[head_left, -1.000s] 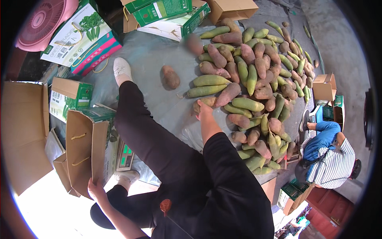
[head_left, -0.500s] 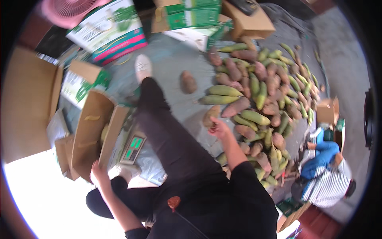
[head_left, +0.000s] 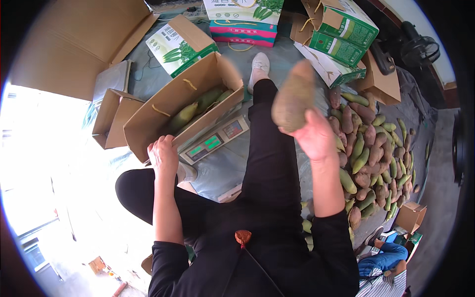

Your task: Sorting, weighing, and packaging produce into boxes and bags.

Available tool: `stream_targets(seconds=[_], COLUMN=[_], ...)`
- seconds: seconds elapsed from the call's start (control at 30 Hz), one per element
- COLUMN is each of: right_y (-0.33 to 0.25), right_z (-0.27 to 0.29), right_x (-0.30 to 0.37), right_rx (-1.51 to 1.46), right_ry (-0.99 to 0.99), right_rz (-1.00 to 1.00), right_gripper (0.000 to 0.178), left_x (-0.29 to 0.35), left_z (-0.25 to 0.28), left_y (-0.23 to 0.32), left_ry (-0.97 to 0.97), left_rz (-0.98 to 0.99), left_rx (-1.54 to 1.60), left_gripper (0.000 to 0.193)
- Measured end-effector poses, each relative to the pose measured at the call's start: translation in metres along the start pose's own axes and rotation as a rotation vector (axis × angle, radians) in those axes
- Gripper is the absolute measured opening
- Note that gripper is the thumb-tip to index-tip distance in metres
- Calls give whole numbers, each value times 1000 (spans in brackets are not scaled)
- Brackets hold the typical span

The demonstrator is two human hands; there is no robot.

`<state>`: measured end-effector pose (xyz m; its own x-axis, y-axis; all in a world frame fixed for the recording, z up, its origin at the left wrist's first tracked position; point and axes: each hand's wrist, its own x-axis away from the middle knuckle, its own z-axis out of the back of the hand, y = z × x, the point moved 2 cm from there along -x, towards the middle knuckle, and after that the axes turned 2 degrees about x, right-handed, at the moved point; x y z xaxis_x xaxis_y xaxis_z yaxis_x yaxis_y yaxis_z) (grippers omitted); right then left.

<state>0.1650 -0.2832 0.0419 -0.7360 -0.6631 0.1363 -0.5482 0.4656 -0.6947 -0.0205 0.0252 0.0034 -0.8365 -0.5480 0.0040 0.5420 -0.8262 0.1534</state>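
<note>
Holding on both sides

Head view: gripping a blurred, brownish, oblong root vegetable (head_left: 293,101) by its lower end in right hand (head_left: 319,136), raised beside black-trousered leg (head_left: 272,143). Grasping narrowly, with left hand (head_left: 163,153), near corner of open brown cardboard box (head_left: 170,92) containing long green vegetables (head_left: 184,116).

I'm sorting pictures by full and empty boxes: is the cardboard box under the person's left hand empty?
No, long green vegetables lie inside the cardboard box, whose edge the left hand grips.
</note>
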Motion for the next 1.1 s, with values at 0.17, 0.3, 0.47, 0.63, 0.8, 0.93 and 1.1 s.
stream_targets(seconds=[0.17, 0.3, 0.47, 0.63, 0.8, 0.93, 1.1], right_y=[53, 115, 153, 102, 28, 0, 16], right_z=[-79, -120, -124, -96, -16, 102, 268], right_x=[-46, -76, -86, -52, -4, 53, 179], right_rx=[-17, -76, 253, 315, 424, 651, 1073], right_ry=[-31, 58, 74, -40, 210, 580, 1159], right_rz=[-222, -359, -206, 59, 143, 160, 61], right_gripper=[39, 42, 43, 28, 22, 26, 27], left_x=[-6, -6, -10, -8, -11, -9, -16], left_z=[2, -4, -14, -13, -17, -12, -20], left_y=[10, 5, 0, -8, -19, -11, -14], left_ry=[-12, -13, -53, -45, -32, -30, -46], left_rz=[-47, -57, -131, -118, -99, -118, -143], left_rx=[-37, -91, -61, -24, -23, -4, -1], left_gripper=[21, 18, 23, 23, 24, 23, 24])
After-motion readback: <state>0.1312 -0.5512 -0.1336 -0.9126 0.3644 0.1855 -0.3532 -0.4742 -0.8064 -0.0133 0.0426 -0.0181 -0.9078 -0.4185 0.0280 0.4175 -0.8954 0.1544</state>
